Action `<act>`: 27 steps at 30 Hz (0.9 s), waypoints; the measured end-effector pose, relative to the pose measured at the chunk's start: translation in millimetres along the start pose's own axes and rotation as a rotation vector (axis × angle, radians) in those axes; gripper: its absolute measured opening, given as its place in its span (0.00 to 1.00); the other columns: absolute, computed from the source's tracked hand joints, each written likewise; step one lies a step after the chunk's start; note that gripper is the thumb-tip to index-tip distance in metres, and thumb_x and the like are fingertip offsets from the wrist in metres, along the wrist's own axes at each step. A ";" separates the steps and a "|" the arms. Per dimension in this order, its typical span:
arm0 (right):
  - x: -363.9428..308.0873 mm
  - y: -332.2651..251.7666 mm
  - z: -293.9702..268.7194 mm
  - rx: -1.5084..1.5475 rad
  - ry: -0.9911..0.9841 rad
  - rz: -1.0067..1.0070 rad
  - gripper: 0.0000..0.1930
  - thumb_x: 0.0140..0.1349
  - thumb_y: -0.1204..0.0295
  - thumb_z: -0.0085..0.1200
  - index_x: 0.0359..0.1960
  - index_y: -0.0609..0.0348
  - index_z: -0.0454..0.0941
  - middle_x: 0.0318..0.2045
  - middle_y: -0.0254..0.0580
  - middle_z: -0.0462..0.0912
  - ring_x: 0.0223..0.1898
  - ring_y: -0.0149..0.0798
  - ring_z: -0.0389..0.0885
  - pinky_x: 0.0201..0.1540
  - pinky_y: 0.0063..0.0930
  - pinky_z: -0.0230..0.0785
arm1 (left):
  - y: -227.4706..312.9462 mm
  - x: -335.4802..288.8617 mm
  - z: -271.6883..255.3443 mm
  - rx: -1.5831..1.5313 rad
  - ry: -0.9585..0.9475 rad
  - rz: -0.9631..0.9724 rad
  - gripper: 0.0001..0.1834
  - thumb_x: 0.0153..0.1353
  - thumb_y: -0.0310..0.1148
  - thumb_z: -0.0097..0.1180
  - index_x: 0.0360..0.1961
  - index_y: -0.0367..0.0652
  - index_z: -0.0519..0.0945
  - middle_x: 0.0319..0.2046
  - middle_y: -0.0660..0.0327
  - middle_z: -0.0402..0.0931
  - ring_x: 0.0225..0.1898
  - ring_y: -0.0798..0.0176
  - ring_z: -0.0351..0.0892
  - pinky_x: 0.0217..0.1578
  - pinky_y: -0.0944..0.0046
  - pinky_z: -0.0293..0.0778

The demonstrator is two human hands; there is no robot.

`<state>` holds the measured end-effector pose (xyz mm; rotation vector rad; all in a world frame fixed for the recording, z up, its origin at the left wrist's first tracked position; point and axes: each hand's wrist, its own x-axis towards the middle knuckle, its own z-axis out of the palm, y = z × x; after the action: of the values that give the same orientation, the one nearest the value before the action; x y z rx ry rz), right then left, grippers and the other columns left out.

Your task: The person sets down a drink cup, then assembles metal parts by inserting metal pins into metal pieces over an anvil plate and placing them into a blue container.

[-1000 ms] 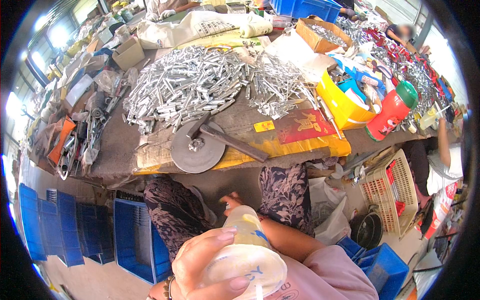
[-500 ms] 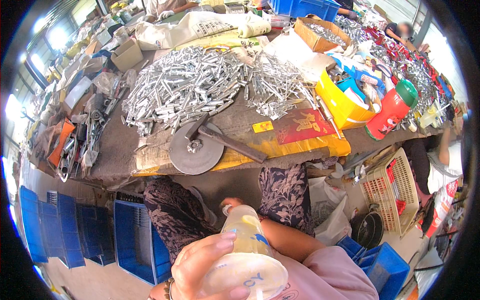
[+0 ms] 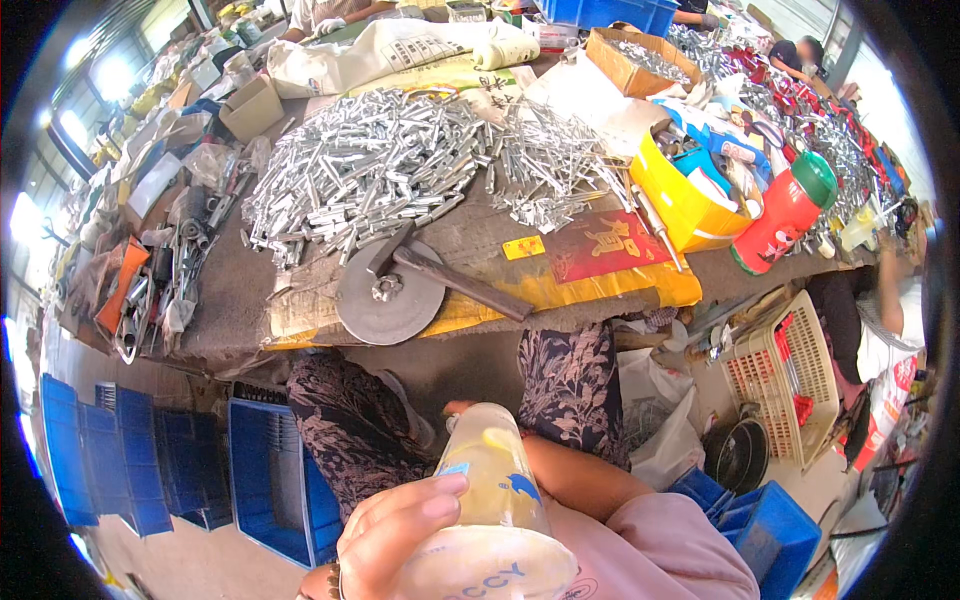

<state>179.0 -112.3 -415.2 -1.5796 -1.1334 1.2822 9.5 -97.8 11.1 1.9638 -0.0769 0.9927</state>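
Observation:
Close in front of me at the lower middle is a clear plastic drink cup [image 3: 497, 470] with a pale drink and yellow slices inside. Its white lid [image 3: 490, 568] points toward me, and the cup is tilted. The fingers of my left hand [image 3: 400, 530] wrap round its left side near the lid. My right forearm reaches across behind the cup; only a little of my right hand [image 3: 459, 407] shows past the cup, so its fingers are mostly hidden. Beyond, on the bench, a hammer [image 3: 450, 277] rests across a round metal plate [image 3: 375, 318].
Heaps of silvery metal pieces [image 3: 365, 170] cover the bench. To the right stand a yellow box [image 3: 680, 205] and a red bottle [image 3: 775, 225] with a green cap. Blue crates [image 3: 270, 480] sit on the floor at left, a cream basket [image 3: 780, 380] at right. Other people work behind the bench.
The cup has turned slightly in my left hand and shifted a little, and my left fingers lie differently along it. Less of my right hand shows behind it.

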 end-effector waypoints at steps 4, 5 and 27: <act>9.1 30.9 10.9 0.125 -0.041 -0.002 0.20 0.60 0.62 0.62 0.55 0.45 0.82 0.49 0.54 0.86 0.53 0.53 0.84 0.55 0.47 0.75 | 15.8 -18.6 8.2 0.076 0.033 -0.298 0.27 0.58 0.39 0.72 0.57 0.57 0.72 0.57 0.31 0.71 0.53 0.32 0.80 0.49 0.42 0.83; 10.6 39.0 12.5 0.155 -0.050 -0.003 0.23 0.59 0.62 0.62 0.57 0.44 0.81 0.51 0.56 0.86 0.55 0.56 0.84 0.57 0.49 0.75 | 17.0 -26.9 17.7 0.119 0.242 -0.497 0.33 0.51 0.39 0.82 0.53 0.59 0.71 0.55 0.37 0.73 0.49 0.42 0.84 0.44 0.52 0.87; -0.8 2.6 9.9 0.193 -0.026 0.157 0.24 0.58 0.63 0.59 0.59 0.48 0.82 0.53 0.60 0.85 0.59 0.60 0.83 0.59 0.51 0.75 | -9.1 4.2 37.6 0.111 0.254 0.129 0.29 0.54 0.34 0.75 0.54 0.54 0.72 0.54 0.29 0.73 0.49 0.28 0.83 0.44 0.42 0.88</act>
<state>169.6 -113.4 -419.2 -1.5347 -0.8852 1.4723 39.1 -119.1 -2.4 1.9340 -0.0066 1.3494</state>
